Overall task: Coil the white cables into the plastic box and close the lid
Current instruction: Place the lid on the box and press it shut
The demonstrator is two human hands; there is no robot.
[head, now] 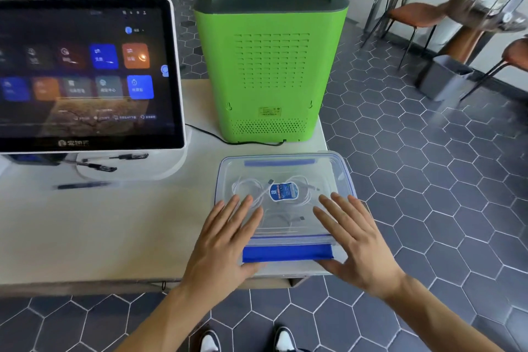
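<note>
A: What is seen nearest, at the bottom of the frame?

B: Two forearms are raised from the lower edge. The left hand (225, 240) is laid flat, fingers straight and spread, on the near left part of the lid (285, 226); the right hand (354, 240) is spread likewise on the near right part. Nothing is gripped by either; the lid is only pressed or touched.

A: And where is the task's thing?

B: The plastic box (347, 177) is set at the lower centre of the frame, on the near right corner of the table (114, 231). The white cables (251, 186) are seen through the clear lid, coiled inside, with a blue label at the middle. The near blue latch (287, 251) is seen between the hands; whether it is snapped down cannot be told.

A: How is it judged to handle?

B: The box is judged light and fairly stiff, though a thin lid may flex at the middle, so pressure is better applied at the rim and corners. The smooth plastic may slide on the table. The latches are the parts to be taken hold of, near first, then the far latch (280, 162). The cables are soft and springy and may push up against the lid.

A: What lies beyond?

B: A green appliance (271, 71) is stood behind the box at upper centre, and a touchscreen (85, 71) at upper left
</note>
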